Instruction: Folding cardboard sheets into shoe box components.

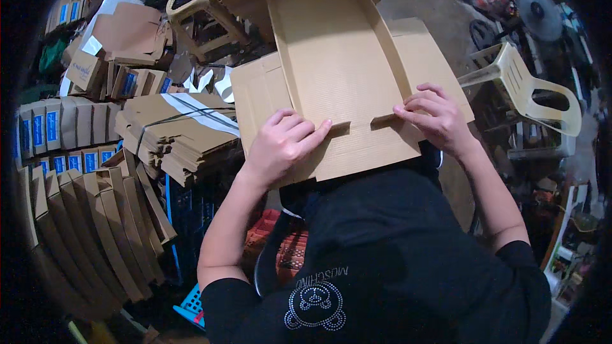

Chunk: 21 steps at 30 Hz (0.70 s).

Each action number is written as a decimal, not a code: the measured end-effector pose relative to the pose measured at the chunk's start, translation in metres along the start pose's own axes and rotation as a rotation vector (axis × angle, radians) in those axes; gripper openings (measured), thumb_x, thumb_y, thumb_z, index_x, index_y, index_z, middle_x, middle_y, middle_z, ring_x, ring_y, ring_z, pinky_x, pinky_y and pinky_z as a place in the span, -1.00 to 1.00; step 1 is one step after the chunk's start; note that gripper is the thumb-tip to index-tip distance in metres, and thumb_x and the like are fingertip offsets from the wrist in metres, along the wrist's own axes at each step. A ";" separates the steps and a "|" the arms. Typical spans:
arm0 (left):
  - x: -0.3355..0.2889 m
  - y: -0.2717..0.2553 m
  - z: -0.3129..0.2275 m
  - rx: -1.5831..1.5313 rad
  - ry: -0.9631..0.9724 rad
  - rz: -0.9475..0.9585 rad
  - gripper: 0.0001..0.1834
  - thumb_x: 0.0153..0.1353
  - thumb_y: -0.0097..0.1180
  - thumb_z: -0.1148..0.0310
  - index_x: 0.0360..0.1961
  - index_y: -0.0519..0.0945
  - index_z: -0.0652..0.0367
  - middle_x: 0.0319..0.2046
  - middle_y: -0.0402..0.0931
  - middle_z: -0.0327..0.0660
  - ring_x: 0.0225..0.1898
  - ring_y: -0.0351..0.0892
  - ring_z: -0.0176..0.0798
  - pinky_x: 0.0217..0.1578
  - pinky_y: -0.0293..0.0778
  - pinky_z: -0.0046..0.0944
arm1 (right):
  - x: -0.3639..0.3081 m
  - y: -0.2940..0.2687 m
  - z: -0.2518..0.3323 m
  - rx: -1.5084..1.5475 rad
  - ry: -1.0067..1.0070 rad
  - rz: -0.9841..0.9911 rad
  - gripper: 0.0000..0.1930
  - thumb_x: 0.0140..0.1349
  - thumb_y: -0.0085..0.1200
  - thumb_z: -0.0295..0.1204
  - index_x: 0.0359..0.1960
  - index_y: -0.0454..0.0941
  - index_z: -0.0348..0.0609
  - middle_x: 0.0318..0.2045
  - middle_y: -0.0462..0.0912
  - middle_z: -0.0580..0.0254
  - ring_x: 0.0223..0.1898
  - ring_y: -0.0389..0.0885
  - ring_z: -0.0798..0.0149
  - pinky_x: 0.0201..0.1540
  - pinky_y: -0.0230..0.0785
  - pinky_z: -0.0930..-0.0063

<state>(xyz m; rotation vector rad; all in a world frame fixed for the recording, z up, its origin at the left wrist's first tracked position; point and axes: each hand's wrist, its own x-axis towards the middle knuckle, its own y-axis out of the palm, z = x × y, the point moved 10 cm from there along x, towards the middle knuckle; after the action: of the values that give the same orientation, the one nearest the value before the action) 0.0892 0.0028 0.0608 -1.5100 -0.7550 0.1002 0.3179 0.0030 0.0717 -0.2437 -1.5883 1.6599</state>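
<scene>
While a partly folded cardboard tray is held by its near end before the torso, its support is hidden beneath; flat cardboard panels are seen at both sides. Fingers of the left hand and right hand are closed on the near corners, thumbs set at two raised tabs. Grey floor is exposed beyond, between a beige stool and a cream chair. At left, a cardboard bundle is bound with dark strapping, near boxes marked with blue labels; their print is too small to be read. Studded lettering and a bear motif are borne by the black shirt. A red crate is partly covered; clutter at the far right is blurred and cut off by the dark rim.
</scene>
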 end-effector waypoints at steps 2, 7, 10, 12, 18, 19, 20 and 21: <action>0.000 0.003 -0.002 0.016 0.006 0.017 -0.58 0.25 0.22 0.36 0.15 0.73 0.03 -0.34 0.62 -0.32 -0.22 0.69 -0.22 0.08 0.62 -0.06 | -0.002 0.003 0.000 -0.007 0.004 0.041 -0.48 0.07 0.31 -0.49 0.16 0.75 0.03 -0.17 0.72 0.32 -0.04 0.72 0.23 0.29 0.53 0.05; 0.004 0.001 -0.011 -0.013 -0.056 0.110 -0.42 0.26 0.34 0.03 0.17 0.70 0.22 -0.28 0.65 -0.21 -0.14 0.70 -0.15 0.11 0.60 -0.04 | -0.001 0.000 0.010 -0.022 -0.037 0.154 -0.39 0.18 0.41 -0.21 0.30 0.65 -0.02 -0.03 0.70 0.25 0.12 0.67 0.17 0.39 0.41 -0.03; 0.008 -0.005 -0.024 -0.009 -0.095 0.230 0.10 0.04 0.36 -0.44 0.25 0.61 0.42 -0.18 0.66 -0.01 -0.07 0.68 -0.02 0.22 0.51 0.01 | -0.003 -0.005 0.016 0.006 0.008 0.232 -0.02 0.03 0.44 0.33 0.38 0.56 -0.08 0.06 0.66 0.13 0.25 0.61 0.04 0.45 0.30 -0.12; 0.009 -0.006 -0.030 0.030 -0.124 0.281 0.11 0.02 0.40 -0.41 0.30 0.57 0.41 -0.13 0.64 -0.03 -0.02 0.67 -0.01 0.23 0.51 0.02 | -0.003 -0.005 0.020 -0.006 0.025 0.233 -0.04 0.05 0.43 0.31 0.38 0.56 -0.08 0.06 0.67 0.13 0.26 0.60 0.04 0.44 0.31 -0.12; 0.003 0.005 -0.024 0.042 -0.176 0.324 -0.11 0.19 0.40 -0.14 0.33 0.55 0.36 -0.09 0.62 -0.03 0.08 0.63 0.00 0.26 0.49 0.00 | -0.004 -0.001 0.016 -0.016 0.035 0.196 -0.26 0.22 0.39 0.09 0.33 0.60 -0.11 0.05 0.67 0.12 0.25 0.60 0.00 0.41 0.35 -0.06; 0.003 0.004 -0.021 0.003 -0.180 0.273 -0.27 0.28 0.36 -0.04 0.27 0.61 0.34 -0.11 0.62 -0.03 0.09 0.63 0.00 0.26 0.49 -0.01 | -0.003 -0.003 0.016 0.003 0.025 0.166 -0.37 0.28 0.38 -0.04 0.29 0.65 -0.13 0.01 0.67 0.11 0.21 0.62 -0.04 0.37 0.37 -0.05; 0.003 0.007 -0.018 0.003 -0.180 0.274 -0.27 0.28 0.36 -0.04 0.27 0.61 0.34 -0.11 0.62 -0.03 0.09 0.63 0.00 0.26 0.49 -0.01 | -0.002 -0.002 0.016 0.004 0.025 0.165 -0.37 0.28 0.38 -0.04 0.29 0.65 -0.13 0.01 0.67 0.11 0.21 0.62 -0.04 0.37 0.37 -0.05; 0.005 0.001 -0.013 -0.111 -0.194 0.175 -0.45 0.35 0.31 0.04 0.15 0.69 0.29 -0.15 0.62 -0.05 0.07 0.63 0.01 0.28 0.46 0.01 | 0.000 -0.001 0.009 0.092 0.091 0.142 -0.53 0.32 0.35 -0.15 0.15 0.70 -0.16 -0.07 0.68 0.10 0.14 0.63 -0.05 0.33 0.39 -0.02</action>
<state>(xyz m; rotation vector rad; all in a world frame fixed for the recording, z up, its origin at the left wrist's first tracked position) 0.1002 -0.0055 0.0630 -1.6879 -0.7916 0.3451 0.3126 -0.0040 0.0743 -0.3867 -1.4521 1.7995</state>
